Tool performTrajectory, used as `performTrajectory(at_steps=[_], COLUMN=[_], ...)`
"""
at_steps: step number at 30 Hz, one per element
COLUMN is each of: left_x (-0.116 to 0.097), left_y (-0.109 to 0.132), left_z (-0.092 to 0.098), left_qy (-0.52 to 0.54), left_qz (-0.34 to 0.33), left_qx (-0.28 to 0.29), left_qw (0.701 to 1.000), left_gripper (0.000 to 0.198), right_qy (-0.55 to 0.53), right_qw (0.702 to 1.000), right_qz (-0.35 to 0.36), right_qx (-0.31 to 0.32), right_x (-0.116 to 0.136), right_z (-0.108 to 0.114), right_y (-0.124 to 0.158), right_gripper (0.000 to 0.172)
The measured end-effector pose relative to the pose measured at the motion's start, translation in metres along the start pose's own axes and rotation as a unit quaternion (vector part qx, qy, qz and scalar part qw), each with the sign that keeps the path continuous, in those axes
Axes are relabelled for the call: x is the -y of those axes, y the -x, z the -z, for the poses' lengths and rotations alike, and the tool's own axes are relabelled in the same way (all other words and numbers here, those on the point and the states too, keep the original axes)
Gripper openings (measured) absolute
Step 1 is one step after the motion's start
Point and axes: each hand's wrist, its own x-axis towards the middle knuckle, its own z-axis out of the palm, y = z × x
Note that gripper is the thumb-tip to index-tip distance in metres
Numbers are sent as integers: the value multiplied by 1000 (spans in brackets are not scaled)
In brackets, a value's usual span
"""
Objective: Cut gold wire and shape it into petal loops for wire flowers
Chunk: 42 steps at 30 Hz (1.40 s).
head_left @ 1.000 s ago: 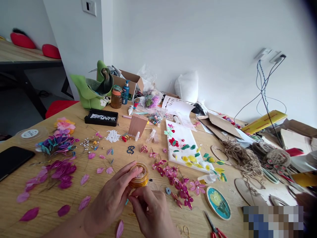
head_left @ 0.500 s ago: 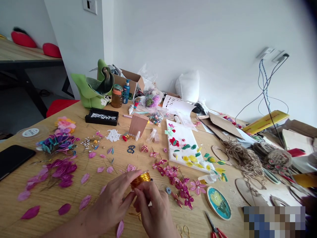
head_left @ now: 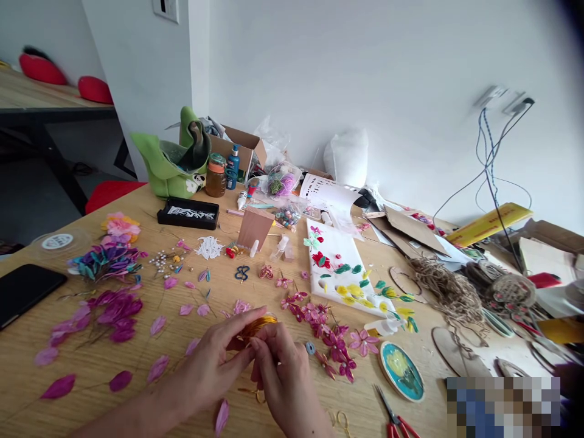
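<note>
My left hand (head_left: 219, 353) is wrapped round a spool of gold wire (head_left: 258, 326), thumb and fingers on either side of it. Pressed close against the spool, my right hand (head_left: 283, 371) has its thumb and finger pinched together near the left thumb; the wire end there is too fine to make out. Under the hands lie gold wire pieces (head_left: 259, 395) and a pink petal (head_left: 221, 417). Magenta wire-and-film flowers (head_left: 335, 344) spread just right of my hands, beside a small blue-grey bobbin (head_left: 311, 348).
Red-handled pliers (head_left: 393, 417) and a round painted piece (head_left: 402, 371) lie to the right. A white foam board (head_left: 335, 258) holds small flowers. Loose petals (head_left: 121, 313) and a phone (head_left: 30, 295) are at left. Twine (head_left: 451, 292) and cardboard (head_left: 410, 228) crowd the right side.
The gold spool has tilted and turned within my hands, showing less of its face. My right hand has closed in nearer to the left one.
</note>
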Motion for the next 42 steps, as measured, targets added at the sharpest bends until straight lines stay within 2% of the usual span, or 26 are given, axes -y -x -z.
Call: performTrajectory(at_steps=[6, 15, 21, 27, 30, 36, 42], left_x=[-1, -2, -2, -12, -18, -19, -19], left_y=[1, -3, -6, -8, -8, -6, -7], left_z=[0, 2, 3, 7, 11, 13, 12], left_qy=[94, 140, 181, 205, 200, 201, 201], left_qz=[49, 30, 54, 113, 121, 134, 151], left_qx=[11, 34, 73, 60, 69, 78, 70], left_qw=[994, 989, 979, 970, 970, 967, 965], left_gripper=[43, 42, 46, 42, 37, 38, 37], right_qy=[-36, -29, 23, 87, 71, -10, -75], right_qw=[999, 998, 992, 983, 977, 963, 951], right_qz=[-33, -49, -85, -62, -59, -49, -72], right_qx=[5, 30, 95, 152, 191, 264, 292], right_x=[4, 12, 26, 37, 37, 30, 25], right_z=[4, 9, 22, 35, 39, 44, 48], right_y=[-4, -17, -30, -52, -62, -75, -83], right_gripper=[22, 17, 13, 10, 9, 6, 9])
